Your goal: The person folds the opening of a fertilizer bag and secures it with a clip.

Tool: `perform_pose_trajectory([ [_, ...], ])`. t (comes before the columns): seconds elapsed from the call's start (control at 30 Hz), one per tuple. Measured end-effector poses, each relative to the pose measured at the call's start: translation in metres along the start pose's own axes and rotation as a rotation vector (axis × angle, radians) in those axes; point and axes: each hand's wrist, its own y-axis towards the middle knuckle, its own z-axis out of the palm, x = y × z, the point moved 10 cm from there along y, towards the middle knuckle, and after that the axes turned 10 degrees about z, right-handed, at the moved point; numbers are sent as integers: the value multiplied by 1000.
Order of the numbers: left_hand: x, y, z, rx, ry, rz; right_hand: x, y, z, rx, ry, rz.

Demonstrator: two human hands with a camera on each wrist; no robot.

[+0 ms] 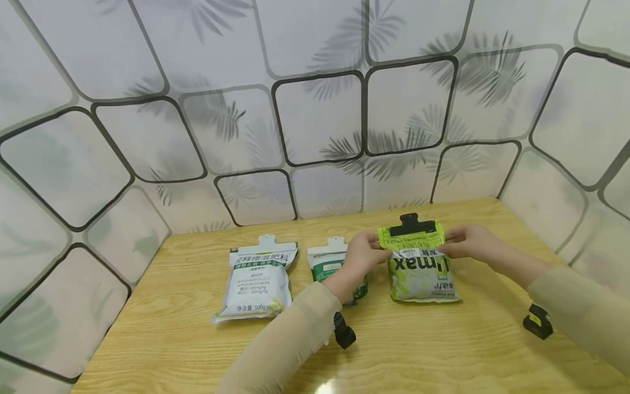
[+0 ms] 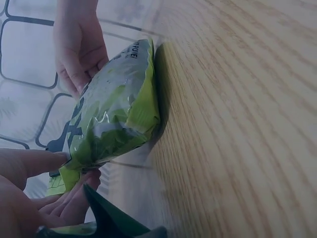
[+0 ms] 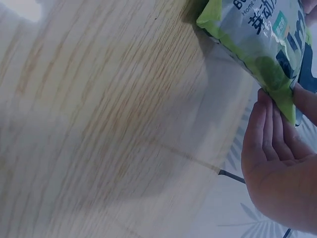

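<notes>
A green and clear plastic bag (image 1: 422,273) marked "Umax" stands on the table, its top closed with a black clip (image 1: 412,225). My left hand (image 1: 361,254) pinches its upper left edge between thumb and fingers. At the upper right edge my right hand (image 1: 467,241) pinches the bag the same way. The left wrist view shows the bag (image 2: 116,106) bulging, its lower end on the table, with the left thumb and fingers around one corner. In the right wrist view, the right hand (image 3: 277,158) holds the opposite corner.
A white bag (image 1: 258,282) with a pale clip lies at the left of the wooden table (image 1: 187,295). Between it and the held bag is a green and white bag (image 1: 325,265), also clipped, partly hidden by my left arm. Patterned cloth (image 1: 320,120) rises behind.
</notes>
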Motion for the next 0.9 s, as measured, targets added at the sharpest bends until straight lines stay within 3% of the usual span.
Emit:
perform_pose_trajectory([
  [0.27, 0, 4, 0, 4, 84, 1, -2, 7, 1, 32, 98, 51],
  [0.9, 5, 3, 3, 68, 69, -24, -10, 12, 8, 69, 126, 116],
])
